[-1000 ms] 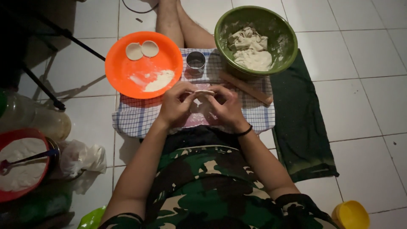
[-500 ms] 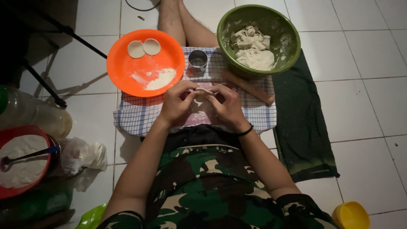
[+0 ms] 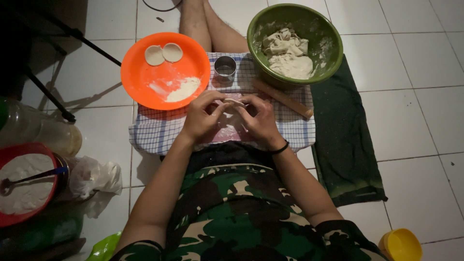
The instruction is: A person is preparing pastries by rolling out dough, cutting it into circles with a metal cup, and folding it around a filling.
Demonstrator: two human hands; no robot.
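My left hand [image 3: 202, 117] and my right hand [image 3: 260, 118] meet over a checked cloth [image 3: 154, 130] on the floor. Together they pinch a small pale piece of dough [image 3: 233, 102] between the fingertips. Beyond the hands stands a small metal ring cutter [image 3: 224, 67]. An orange plate [image 3: 145, 82] at the left holds two round dough discs [image 3: 163, 53] and a patch of flour. A green bowl [image 3: 333, 46] at the right holds a lump of dough [image 3: 289, 53]. A wooden rolling pin [image 3: 285, 99] lies beside my right hand.
A dark green cloth [image 3: 343, 135] lies on the tiles to the right. At the left are a red bowl [image 3: 48, 154] of white flour with a spoon, a plastic bag [image 3: 96, 175] and jars. A yellow cup [image 3: 400, 245] sits at lower right. Bare legs stretch ahead.
Both hands stay together on the dough, the fingers shifting only slightly. Nothing else has moved.
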